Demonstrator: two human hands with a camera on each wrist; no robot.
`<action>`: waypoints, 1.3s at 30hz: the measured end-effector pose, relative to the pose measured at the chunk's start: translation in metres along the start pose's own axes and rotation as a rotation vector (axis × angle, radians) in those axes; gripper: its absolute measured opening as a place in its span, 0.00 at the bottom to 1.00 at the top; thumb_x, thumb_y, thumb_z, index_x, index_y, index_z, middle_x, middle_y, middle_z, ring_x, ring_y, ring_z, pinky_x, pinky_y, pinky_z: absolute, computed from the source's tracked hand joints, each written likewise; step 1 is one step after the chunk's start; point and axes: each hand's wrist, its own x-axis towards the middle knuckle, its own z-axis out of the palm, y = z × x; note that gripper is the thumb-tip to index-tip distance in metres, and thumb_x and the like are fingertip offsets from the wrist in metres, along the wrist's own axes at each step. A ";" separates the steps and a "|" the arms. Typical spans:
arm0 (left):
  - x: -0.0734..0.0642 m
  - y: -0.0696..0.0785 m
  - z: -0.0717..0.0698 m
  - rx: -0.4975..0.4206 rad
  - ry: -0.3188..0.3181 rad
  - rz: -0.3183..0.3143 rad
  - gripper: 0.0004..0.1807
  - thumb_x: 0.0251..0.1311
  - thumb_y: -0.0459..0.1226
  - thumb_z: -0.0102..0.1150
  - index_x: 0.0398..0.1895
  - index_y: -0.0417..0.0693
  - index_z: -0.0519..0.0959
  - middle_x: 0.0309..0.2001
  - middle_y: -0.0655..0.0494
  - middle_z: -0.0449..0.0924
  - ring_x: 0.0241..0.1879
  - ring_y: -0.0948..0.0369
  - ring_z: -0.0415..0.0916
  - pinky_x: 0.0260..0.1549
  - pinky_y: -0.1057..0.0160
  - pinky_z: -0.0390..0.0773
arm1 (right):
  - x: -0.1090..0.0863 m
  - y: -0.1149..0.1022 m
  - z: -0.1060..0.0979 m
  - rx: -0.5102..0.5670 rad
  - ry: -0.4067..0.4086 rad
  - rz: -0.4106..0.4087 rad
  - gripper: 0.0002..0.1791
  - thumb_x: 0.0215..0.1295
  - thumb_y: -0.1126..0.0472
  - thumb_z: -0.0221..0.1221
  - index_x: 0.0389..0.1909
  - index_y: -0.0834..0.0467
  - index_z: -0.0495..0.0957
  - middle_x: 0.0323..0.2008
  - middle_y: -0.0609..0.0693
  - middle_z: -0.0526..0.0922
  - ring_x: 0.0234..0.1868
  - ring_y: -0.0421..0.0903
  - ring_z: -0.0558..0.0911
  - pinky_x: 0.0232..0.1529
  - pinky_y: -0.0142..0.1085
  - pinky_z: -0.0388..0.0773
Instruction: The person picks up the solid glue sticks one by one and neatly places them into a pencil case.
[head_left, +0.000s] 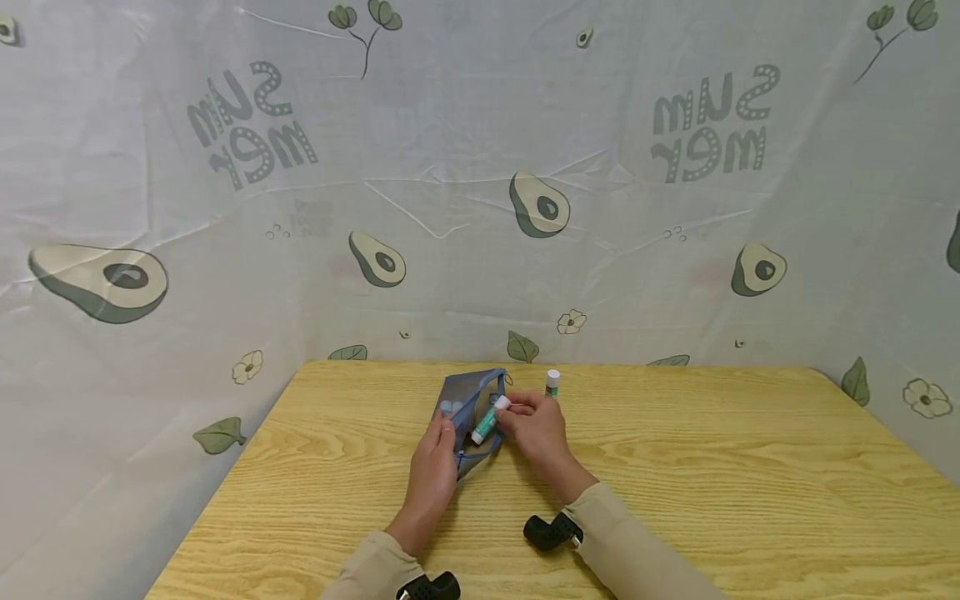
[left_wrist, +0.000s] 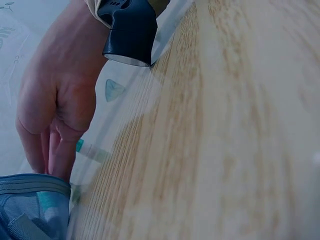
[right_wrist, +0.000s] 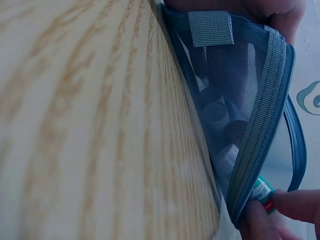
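Observation:
My left hand (head_left: 433, 467) grips the near left side of a blue-edged mesh zip pouch (head_left: 463, 388), its thumb on top. The pouch is unzipped, its mouth turned toward my right hand (head_left: 538, 432). Between thumb and fingers, my right hand pinches one end of a white-and-green glue stick (head_left: 486, 423). That stick slants down into the opening, and in the right wrist view the green glue stick (right_wrist: 262, 190) is partly behind the zip edge. Pale round-ended sticks (right_wrist: 216, 113) show through the mesh. A second glue stick (head_left: 552, 382) stands upright just behind my right hand, its lower part hidden.
The wood-grain table (head_left: 712, 467) extends to both sides of the hands. A pale curtain (head_left: 465, 283) printed with avocados and leaves hangs along its back and sides. Black wrist cameras (head_left: 552, 532) sit on both sleeves.

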 end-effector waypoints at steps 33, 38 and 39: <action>0.000 0.002 -0.002 0.013 0.012 0.009 0.29 0.88 0.45 0.33 0.81 0.38 0.64 0.84 0.35 0.53 0.84 0.36 0.49 0.80 0.33 0.55 | -0.003 -0.008 -0.001 -0.124 0.013 -0.039 0.17 0.71 0.68 0.65 0.59 0.69 0.85 0.52 0.65 0.90 0.48 0.51 0.92 0.48 0.39 0.91; 0.000 0.004 -0.002 0.017 0.013 0.008 0.29 0.87 0.45 0.34 0.80 0.38 0.65 0.84 0.35 0.54 0.83 0.35 0.50 0.80 0.33 0.56 | -0.003 -0.008 -0.002 -0.118 0.013 -0.047 0.17 0.71 0.68 0.65 0.58 0.69 0.85 0.52 0.65 0.90 0.48 0.50 0.92 0.48 0.38 0.91; 0.000 0.004 -0.002 0.018 0.012 0.008 0.29 0.87 0.46 0.34 0.80 0.38 0.65 0.84 0.35 0.54 0.83 0.35 0.50 0.80 0.33 0.56 | -0.003 -0.009 -0.002 -0.116 0.014 -0.048 0.17 0.71 0.68 0.65 0.58 0.69 0.85 0.52 0.65 0.90 0.47 0.50 0.91 0.47 0.37 0.90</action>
